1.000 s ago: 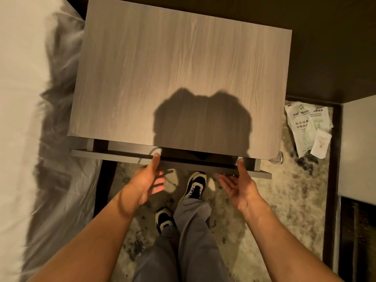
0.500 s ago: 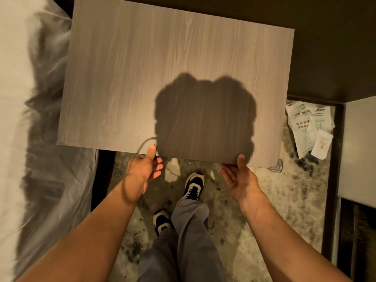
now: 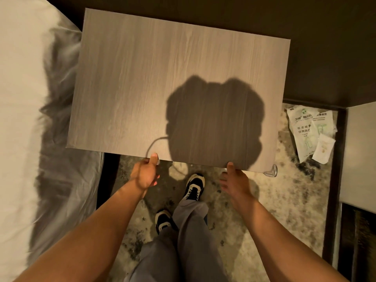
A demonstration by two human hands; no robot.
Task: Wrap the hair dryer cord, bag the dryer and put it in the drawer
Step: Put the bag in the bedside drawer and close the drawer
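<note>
Standing over a bedside counter [image 3: 162,78], head view, the only view on offer.

Counter: wood-grain top, bare, with the shadow of a head across its near half. No drawer front shows below the near edge from this angle; the drawer appears to be pushed in, or nearly so.

Left hand [image 3: 145,174]: thumb up against the near edge of the counter, other fingers curled loosely beneath, grasping nothing that can be seen.

Right hand [image 3: 237,181]: one fingertip touching the same edge further along, the rest spread and relaxed, holding nothing.

Hair dryer: not visible; by my reckoning bagged and inside the drawer under the top.

Thin curved line [image 3: 151,146] on the counter beside the left thumb: cannot tell whether it is a cord or only a shadow.

Surroundings: bed [image 3: 24,119] with white linen to the left, touching the counter's side; patterned carpet [image 3: 284,200] underfoot; paper packets [image 3: 311,131] on the carpet to the right of the counter; a clear corner guard [image 3: 271,171] on the near right corner; two dark shoes [image 3: 194,186] and grey trousers below.

Step in hand, as judged: the last one, closing the drawer. Next move calls for confirming it sits flush, with no cord trapped at the edge, then letting both hands drop away.
</note>
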